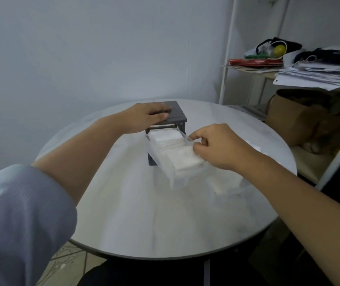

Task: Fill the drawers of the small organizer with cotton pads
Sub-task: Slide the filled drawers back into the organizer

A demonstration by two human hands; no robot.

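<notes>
A small dark grey organizer (176,112) stands on the round white table (144,213). Its clear drawer (175,178) is pulled out toward me and holds white square cotton pads (165,138) in stacks. My left hand (144,118) lies flat on the organizer's top, pressing it down. My right hand (216,145) is at the drawer's right side, fingers pinched on the nearest cotton pad stack (185,159). More cotton pads (224,181) lie in a clear wrapper on the table to the right of the drawer.
A white metal shelf (226,65) at the right carries bags, a red packet and paper stacks (317,75). A brown bag (301,120) sits below it, close to the table's right edge. A pale wall stands behind the table.
</notes>
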